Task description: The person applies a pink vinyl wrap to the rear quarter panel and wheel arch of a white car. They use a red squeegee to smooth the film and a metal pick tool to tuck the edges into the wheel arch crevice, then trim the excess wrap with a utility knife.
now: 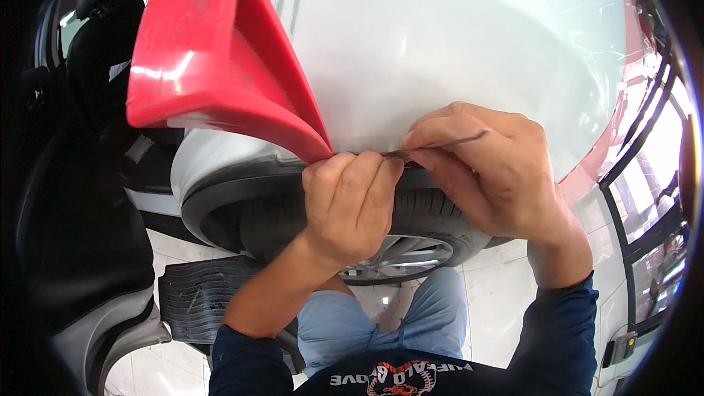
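Note:
My left hand has its fingers curled at the edge of the car's black wheel arch trim. What lies under those fingers is hidden. A large glossy red piece, hollow on one side, narrows down to my left knuckles. Just to the right, my right hand is closed in a pinch on a thin dark strip, whose free end sticks out past the fingers. Between the hands the strip runs close to the lower edge of the white body panel.
Below the arch is a tire with a silver wheel. An open car door stands at the left, beside a ribbed black mat on the tiled floor. Another vehicle's windows show at the right.

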`<action>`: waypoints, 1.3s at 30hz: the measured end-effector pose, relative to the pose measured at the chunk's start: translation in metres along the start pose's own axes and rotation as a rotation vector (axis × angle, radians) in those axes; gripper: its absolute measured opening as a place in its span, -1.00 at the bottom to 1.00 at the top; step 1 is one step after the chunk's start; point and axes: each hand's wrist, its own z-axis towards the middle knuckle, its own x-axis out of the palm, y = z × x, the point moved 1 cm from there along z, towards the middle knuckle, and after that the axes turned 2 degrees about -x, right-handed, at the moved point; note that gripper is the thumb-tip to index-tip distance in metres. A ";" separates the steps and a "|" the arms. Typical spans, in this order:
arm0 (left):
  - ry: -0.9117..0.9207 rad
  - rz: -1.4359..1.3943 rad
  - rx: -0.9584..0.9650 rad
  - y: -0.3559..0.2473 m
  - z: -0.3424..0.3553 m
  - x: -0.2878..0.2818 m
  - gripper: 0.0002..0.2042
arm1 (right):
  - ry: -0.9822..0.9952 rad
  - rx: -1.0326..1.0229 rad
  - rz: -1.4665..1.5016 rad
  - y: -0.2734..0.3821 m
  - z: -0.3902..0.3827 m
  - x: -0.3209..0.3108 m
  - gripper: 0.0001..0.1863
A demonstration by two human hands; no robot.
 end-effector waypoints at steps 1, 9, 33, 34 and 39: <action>0.001 -0.009 -0.003 0.000 0.000 0.000 -0.77 | -0.006 0.001 0.016 -0.001 -0.001 0.001 -0.80; 0.088 -0.029 -0.003 0.000 -0.004 -0.006 -0.75 | 0.095 0.052 0.101 0.001 0.006 -0.002 -0.81; 0.249 0.071 0.004 -0.006 0.029 -0.023 -0.71 | 0.099 0.318 0.072 0.009 -0.009 -0.045 -0.69; 0.244 0.044 -0.024 -0.006 0.024 -0.021 -0.73 | 0.227 0.188 -0.103 0.006 -0.006 -0.049 -0.58; 0.164 0.015 -0.033 -0.005 0.008 -0.014 -0.75 | 0.397 0.185 -0.273 0.015 -0.010 -0.043 -0.62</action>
